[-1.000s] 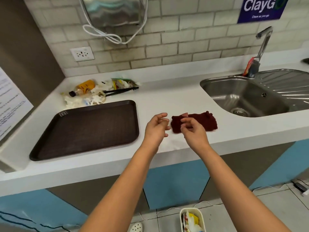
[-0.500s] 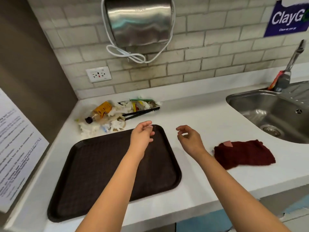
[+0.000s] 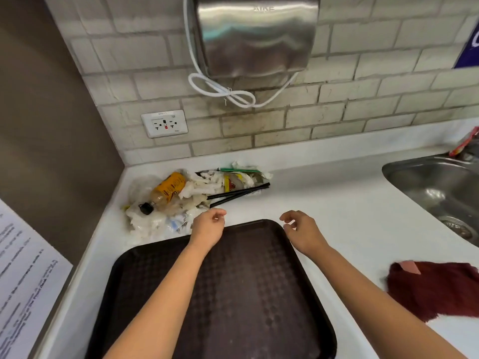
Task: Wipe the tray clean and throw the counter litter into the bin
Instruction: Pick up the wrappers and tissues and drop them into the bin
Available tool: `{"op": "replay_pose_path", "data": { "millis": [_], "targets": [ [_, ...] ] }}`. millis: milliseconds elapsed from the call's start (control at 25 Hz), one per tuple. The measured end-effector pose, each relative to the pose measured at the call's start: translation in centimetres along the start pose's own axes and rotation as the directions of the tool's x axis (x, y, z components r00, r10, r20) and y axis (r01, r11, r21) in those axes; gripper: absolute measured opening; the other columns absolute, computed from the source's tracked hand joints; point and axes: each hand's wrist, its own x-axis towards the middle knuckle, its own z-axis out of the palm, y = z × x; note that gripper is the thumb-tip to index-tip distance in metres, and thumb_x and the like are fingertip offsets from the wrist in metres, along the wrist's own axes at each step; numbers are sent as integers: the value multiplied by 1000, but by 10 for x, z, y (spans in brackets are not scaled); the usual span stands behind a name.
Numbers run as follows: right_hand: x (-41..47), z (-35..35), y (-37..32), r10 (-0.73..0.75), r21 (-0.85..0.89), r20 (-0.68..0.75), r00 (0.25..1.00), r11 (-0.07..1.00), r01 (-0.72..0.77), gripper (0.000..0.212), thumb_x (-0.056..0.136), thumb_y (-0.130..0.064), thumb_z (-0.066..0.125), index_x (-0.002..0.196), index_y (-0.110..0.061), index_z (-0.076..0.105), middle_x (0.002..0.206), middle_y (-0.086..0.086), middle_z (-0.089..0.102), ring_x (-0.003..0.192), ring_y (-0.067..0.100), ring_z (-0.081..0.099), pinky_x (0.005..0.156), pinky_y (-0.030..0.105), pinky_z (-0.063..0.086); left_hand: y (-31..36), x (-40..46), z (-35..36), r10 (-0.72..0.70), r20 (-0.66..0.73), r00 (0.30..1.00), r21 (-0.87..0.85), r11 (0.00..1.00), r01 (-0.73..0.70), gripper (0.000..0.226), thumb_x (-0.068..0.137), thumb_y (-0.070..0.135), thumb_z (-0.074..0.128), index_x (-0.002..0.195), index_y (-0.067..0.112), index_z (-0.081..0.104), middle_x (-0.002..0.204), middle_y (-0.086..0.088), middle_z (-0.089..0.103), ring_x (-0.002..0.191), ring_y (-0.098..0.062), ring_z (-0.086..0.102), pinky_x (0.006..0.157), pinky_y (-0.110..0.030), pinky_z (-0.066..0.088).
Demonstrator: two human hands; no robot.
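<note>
Head view: I see both hands empty, fingers loosely curled, holding nothing. Left hand (image 3: 207, 226) hovers over the far edge of the brown tray (image 3: 233, 294), just beside the litter pile (image 3: 181, 200). Right hand (image 3: 302, 230) is at the tray's far right corner. Litter sits in the counter's back corner: bottle (image 3: 167, 190), crumpled tissue, black chopsticks (image 3: 238, 194). Red cloth (image 3: 435, 290) lies on the counter (image 3: 337, 203), right of the tray, near the sink (image 3: 440, 187).

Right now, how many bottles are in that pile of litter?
1. A plastic bottle with a yellow label and black cap lies on its side at the left of the litter pile, behind the tray. Crumpled wrappers could hide others.
</note>
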Motion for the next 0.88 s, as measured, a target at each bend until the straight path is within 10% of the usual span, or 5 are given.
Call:
{"op": "replay_pose_path", "data": {
  "millis": [560, 880],
  "targets": [
    [166, 51, -17, -156, -550, 210, 965, 798, 248, 50, 90, -7, 37, 138, -23, 38, 150, -2, 30, 132, 24, 29, 97, 34, 38, -3, 108, 42, 30, 63, 998, 702, 709, -66, 42, 88, 6, 41, 127, 16, 52, 125, -6, 56, 111, -27, 57, 92, -36, 46],
    [181, 75, -6, -134, -673, 264, 955, 684, 282, 31, 94, -25, 42, 124, -21, 48, 136, 2, 45, 124, 28, 36, 95, 38, 30, -15, 128, 49, 38, 97, 995, 764, 638, -99, 40, 89, 8, 42, 126, 22, 51, 121, -3, 57, 115, -27, 50, 99, -41, 38]
  ]
}}
